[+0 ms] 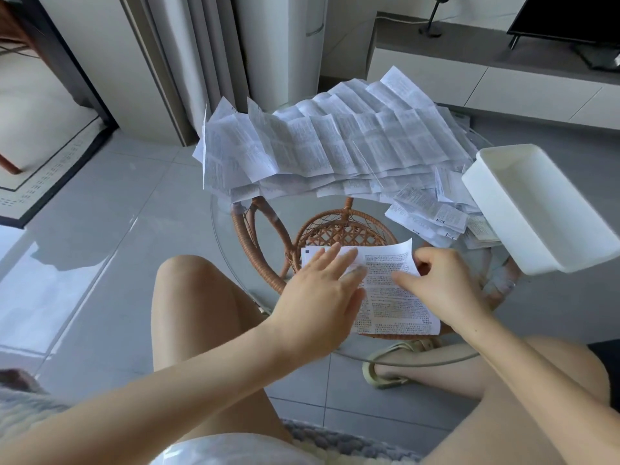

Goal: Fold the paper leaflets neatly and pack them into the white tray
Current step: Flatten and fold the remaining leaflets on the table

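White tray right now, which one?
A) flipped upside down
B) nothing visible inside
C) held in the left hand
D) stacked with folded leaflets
B: the white tray sits open side up at the right with its visible interior bare, while the left hand and right hand are both at the leaflet in front.

Printed paper leaflets (pixel 335 146), glossy glass table (pixel 235 263), woven rattan base (pixel 255 250)
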A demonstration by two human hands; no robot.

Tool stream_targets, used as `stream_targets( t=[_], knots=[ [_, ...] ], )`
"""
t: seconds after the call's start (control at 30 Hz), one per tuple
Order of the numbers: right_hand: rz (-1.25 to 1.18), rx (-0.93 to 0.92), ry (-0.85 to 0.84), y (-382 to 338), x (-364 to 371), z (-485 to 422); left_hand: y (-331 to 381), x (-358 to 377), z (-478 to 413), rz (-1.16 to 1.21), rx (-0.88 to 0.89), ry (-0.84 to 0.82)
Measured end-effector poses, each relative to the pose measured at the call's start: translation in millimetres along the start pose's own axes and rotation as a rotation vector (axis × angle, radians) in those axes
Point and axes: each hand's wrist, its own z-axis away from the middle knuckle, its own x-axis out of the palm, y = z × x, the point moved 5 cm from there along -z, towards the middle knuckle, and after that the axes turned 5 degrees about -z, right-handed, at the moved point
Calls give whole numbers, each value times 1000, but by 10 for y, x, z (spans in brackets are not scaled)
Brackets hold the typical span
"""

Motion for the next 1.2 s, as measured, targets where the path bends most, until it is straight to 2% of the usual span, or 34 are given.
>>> stream_targets(
  t=[0.1,0.2,0.3,0.63,1.2],
  knots=[
    [33,-22,-3,-25,-7,4,55,115,-14,11,-72,-142],
    [30,-32,-18,-41,-2,-8,69,196,14,5,-99,-204],
    [38,-38,-42,-43,17,-22,87,262,91,-90,-92,-150],
    [22,-30,-46,-71,6,-9,150,296,175,-141,-96,-29],
    [64,-23,13,-76,0,-29,158,405,192,-168,-120,-24]
  ],
)
